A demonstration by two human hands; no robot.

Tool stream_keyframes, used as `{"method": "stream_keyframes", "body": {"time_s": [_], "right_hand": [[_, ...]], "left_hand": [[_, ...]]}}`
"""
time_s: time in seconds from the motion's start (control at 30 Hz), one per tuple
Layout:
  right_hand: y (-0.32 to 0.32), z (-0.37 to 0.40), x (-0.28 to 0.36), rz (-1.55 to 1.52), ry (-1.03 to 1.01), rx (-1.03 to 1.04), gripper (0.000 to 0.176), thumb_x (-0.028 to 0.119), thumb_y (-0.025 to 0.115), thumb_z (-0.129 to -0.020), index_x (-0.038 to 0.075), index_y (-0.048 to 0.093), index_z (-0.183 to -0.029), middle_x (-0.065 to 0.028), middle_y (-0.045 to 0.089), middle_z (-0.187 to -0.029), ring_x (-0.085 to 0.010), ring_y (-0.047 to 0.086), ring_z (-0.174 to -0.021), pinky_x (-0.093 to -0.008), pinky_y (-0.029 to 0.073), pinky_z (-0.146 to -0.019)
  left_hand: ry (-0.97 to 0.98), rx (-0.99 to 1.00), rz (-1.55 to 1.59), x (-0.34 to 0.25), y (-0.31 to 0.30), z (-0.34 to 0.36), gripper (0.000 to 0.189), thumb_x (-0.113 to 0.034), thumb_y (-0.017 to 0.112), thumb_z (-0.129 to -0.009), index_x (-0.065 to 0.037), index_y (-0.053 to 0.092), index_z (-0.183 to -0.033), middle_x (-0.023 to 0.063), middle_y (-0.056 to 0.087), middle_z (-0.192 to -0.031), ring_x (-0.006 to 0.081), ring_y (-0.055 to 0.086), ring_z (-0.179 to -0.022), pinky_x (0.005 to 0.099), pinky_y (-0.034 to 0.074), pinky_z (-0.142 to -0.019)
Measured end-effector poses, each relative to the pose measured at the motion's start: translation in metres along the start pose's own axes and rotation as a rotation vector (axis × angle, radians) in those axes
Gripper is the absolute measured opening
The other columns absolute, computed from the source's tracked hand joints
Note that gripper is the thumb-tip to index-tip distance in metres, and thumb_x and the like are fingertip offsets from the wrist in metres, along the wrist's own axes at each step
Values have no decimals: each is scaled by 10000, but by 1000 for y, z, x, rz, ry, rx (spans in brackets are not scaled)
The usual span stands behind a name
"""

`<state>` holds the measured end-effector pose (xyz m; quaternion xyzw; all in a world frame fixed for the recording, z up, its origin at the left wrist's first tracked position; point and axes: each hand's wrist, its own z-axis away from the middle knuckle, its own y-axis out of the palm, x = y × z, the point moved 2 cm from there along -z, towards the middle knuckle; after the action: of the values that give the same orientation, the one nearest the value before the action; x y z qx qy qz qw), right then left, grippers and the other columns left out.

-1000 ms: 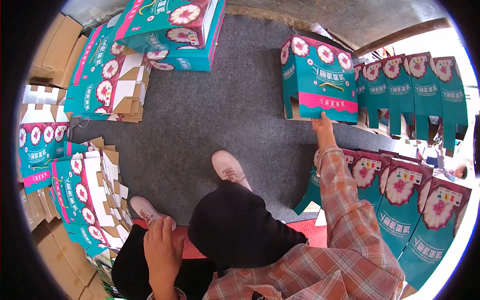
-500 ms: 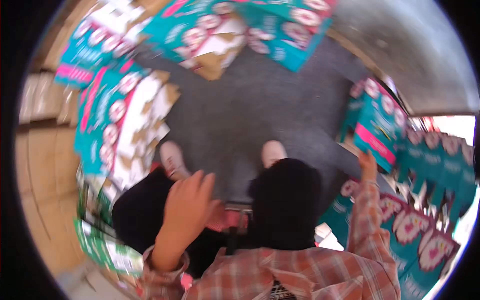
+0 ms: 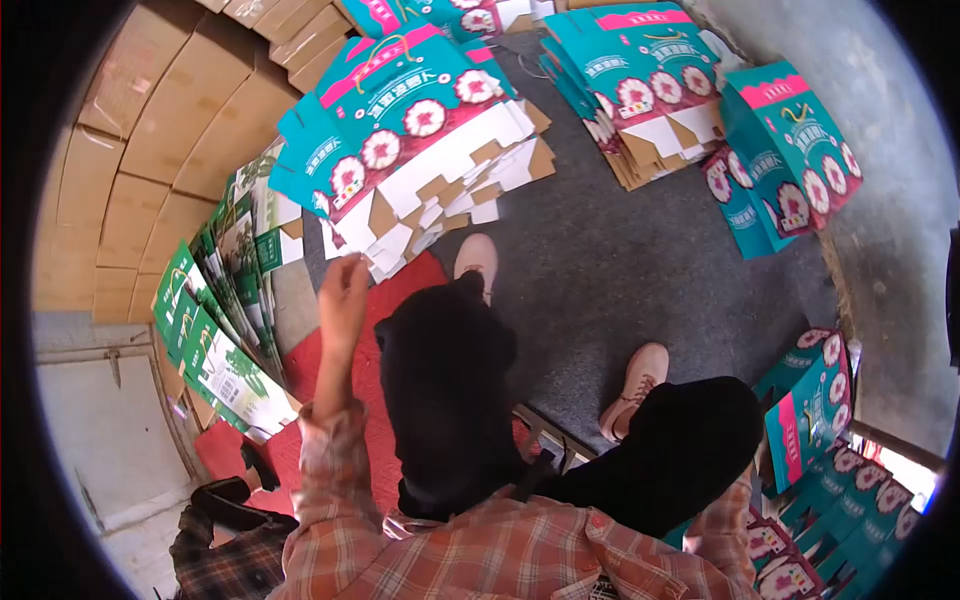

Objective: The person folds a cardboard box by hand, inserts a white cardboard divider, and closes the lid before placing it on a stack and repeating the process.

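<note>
My left hand [image 3: 343, 292] is at the near left corner of a stack of flattened teal cartons [image 3: 400, 125] with pink bands and white and brown flaps. Its fingers are loosely bent and apart, close to the flaps, and nothing shows in them. My right hand is out of sight; only the plaid right sleeve [image 3: 722, 525] shows, beyond my bent knee. Near that sleeve, a raised teal carton [image 3: 808, 415] stands above a row of similar cartons [image 3: 850, 510] at the lower right.
Brown cardboard boxes [image 3: 150, 130] are piled at the left, beside green and white cartons [image 3: 225, 350]. More teal cartons [image 3: 650, 85] lie at the back, and one stands opened [image 3: 795, 150] by the grey wall. A dark plaid garment [image 3: 230, 555] shows at the lower left.
The view has swung left. My left hand has moved out to the teal stack. My right hand, earlier at a teal carton on the right, has gone out of sight.
</note>
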<state>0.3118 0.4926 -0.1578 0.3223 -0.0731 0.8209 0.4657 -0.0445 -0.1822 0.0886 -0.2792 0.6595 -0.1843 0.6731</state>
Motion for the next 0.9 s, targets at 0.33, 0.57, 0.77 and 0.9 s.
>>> {"method": "stream_keyframes", "body": {"time_s": [0.33,0.57,0.77,0.9], "right_hand": [[132,64,60,325,-25,110,654,398,590,-899,15,349,-1372,-177,486,-1301,-293,562,-1099,-408,490,-895],[201,127,113,531,-176,66,626,445,572,-906,45,408,-1358,-157,550,-1255,-283,562,-1106,-378,481,-898],[234,150,165,498,-268,90,434,306,529,-954,44,480,-1297,-114,635,-1091,-180,637,-922,-309,528,-780],[268,171,202,573,-405,58,415,287,512,-963,41,490,-1296,-104,638,-1101,-166,641,-916,-285,531,-769]], "left_hand": [[-89,-242,-702,170,53,-100,824,-360,724,-745,-1,333,-1374,279,378,-1351,421,387,-1251,481,377,-1005],[-518,-154,-642,185,48,-168,1124,-518,797,-619,-18,202,-1432,254,208,-1456,405,304,-1324,544,344,-1020],[-437,-264,-642,200,60,-190,1168,-582,779,-605,-17,181,-1435,306,246,-1423,423,332,-1304,536,347,-1016],[-398,-229,-720,200,60,-192,1001,-525,714,-724,-17,208,-1423,357,286,-1374,451,447,-1202,519,394,-977]]}}
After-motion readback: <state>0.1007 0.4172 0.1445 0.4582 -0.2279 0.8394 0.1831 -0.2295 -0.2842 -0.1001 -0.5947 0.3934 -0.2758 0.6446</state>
